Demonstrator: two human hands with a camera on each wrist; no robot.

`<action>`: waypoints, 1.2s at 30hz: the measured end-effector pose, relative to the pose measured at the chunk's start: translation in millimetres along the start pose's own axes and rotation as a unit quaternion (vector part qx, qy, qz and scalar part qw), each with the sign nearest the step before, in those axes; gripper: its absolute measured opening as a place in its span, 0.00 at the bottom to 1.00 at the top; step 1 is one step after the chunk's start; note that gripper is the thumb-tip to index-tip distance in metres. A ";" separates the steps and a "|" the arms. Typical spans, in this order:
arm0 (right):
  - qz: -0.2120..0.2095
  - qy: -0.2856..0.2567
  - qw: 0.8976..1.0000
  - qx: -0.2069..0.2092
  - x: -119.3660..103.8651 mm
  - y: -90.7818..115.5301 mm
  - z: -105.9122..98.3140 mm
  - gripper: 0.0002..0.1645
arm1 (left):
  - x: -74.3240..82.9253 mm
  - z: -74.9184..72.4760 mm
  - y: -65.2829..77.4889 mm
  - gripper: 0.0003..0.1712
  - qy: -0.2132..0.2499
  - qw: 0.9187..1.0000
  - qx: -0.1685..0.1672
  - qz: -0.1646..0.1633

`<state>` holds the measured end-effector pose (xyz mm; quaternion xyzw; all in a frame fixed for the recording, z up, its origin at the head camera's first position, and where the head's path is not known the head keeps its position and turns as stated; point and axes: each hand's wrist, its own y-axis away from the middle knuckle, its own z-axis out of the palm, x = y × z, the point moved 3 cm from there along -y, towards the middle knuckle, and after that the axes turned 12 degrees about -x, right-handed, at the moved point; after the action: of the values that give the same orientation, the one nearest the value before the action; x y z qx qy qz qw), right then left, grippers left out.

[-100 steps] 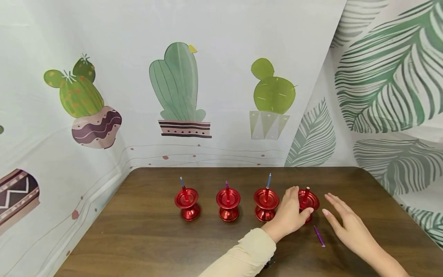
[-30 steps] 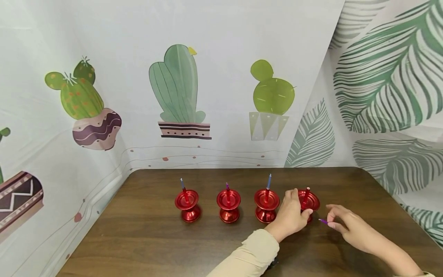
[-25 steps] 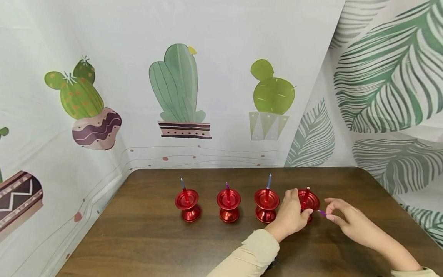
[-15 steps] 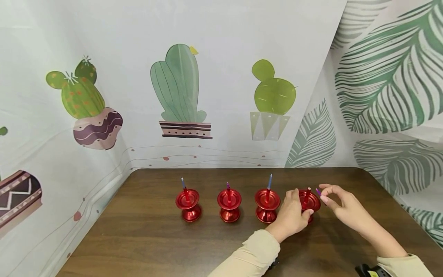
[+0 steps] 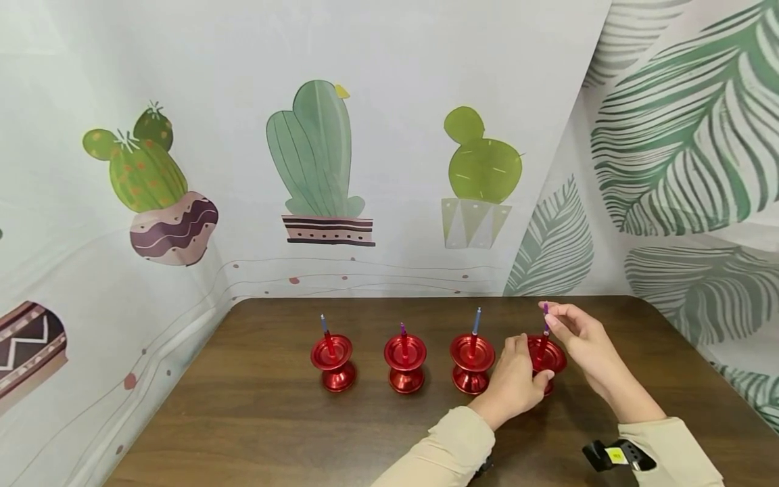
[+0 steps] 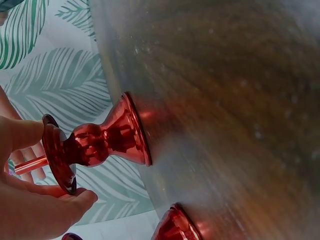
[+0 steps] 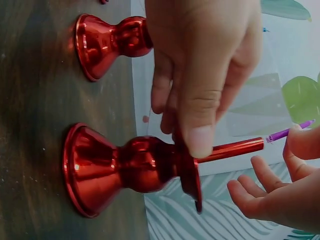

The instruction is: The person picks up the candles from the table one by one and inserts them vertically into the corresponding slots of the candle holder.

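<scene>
My left hand (image 5: 512, 380) grips the dish rim of the rightmost red candle holder (image 7: 147, 165), which stands upright on the table. Thumb and fingers lie on either side of the rim in the left wrist view. My right hand (image 5: 583, 339) pinches a thin purple candle (image 7: 286, 134) between thumb and forefinger. The candle stands upright at the top of the holder's red tube (image 7: 235, 150). Its lower end meets the tube's mouth in the right wrist view; whether it sits inside, I cannot tell. Part of the holder's base is hidden behind my left hand in the head view.
Left of my hands, more red holders stand in a row. One bears a tall blue candle (image 5: 477, 320), one a short purple candle (image 5: 403, 329), and the far-left one a blue candle (image 5: 324, 323). The brown table (image 5: 274, 433) meets a patterned cloth backdrop (image 5: 402, 135).
My right hand has picked the purple candle up off the table, turned it upright and brought it up and left over the rightmost holder. My left hand keeps its grip on that holder.
</scene>
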<state>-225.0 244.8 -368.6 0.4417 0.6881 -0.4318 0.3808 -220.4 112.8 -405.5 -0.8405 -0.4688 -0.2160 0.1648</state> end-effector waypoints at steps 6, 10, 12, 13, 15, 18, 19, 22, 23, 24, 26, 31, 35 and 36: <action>0.015 0.018 1.000 0.009 5.9 -0.7 1.6 0.17 | -0.6 0.7 -0.6 0.38 0.005 1.000 -0.004 0.000; 0.004 0.020 1.000 0.010 9.7 0.4 3.1 0.16 | 0.1 0.1 0.0 0.39 0.005 1.000 -0.004 0.000; -0.005 0.019 1.000 0.012 11.0 1.2 4.1 0.15 | 0.5 0.0 0.3 0.39 0.006 1.000 -0.004 0.002; -0.010 0.018 1.000 0.013 11.4 1.6 4.5 0.14 | 0.6 0.1 0.3 0.39 0.005 1.000 -0.003 0.002; -0.017 0.019 1.000 0.016 12.1 2.2 5.2 0.12 | 0.4 0.4 0.2 0.39 0.004 1.000 -0.001 0.003; -0.024 0.026 0.999 0.018 12.6 2.5 6.3 0.10 | -0.3 1.2 -0.3 0.39 0.002 1.000 0.004 0.003; -0.027 0.030 0.999 0.018 12.8 2.6 6.8 0.10 | -0.5 1.6 -0.4 0.39 0.002 1.000 0.006 0.002; -0.035 0.041 0.998 0.020 13.6 2.9 8.6 0.11 | -0.8 2.4 -0.8 0.39 -0.002 1.000 0.009 0.001; -0.038 0.043 0.998 0.020 13.9 3.0 9.2 0.10 | -0.8 2.7 -0.9 0.39 -0.002 1.000 0.009 0.001; -0.040 0.045 0.998 0.022 14.2 3.2 9.7 0.10 | -0.8 3.1 -1.0 0.39 -0.003 1.000 0.009 0.001; -0.045 0.050 0.997 0.026 14.6 3.2 10.6 0.10 | -0.7 3.6 -1.1 0.38 -0.004 1.000 0.009 0.002; -0.063 0.072 0.994 0.043 14.9 1.8 12.8 0.10 | -1.2 3.4 -0.5 0.38 -0.007 1.000 0.012 0.002; -0.080 0.082 0.992 0.057 17.0 1.8 16.2 0.08 | -1.5 3.3 -0.3 0.38 -0.009 1.000 0.019 0.008; -0.083 0.081 0.992 0.059 17.7 2.2 17.1 0.07 | -1.4 3.2 -0.3 0.38 -0.007 1.000 0.019 0.010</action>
<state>-226.2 234.4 -390.9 0.4384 0.7240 -0.4646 0.2602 -220.6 113.5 -408.9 -0.8434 -0.4655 -0.1995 0.1796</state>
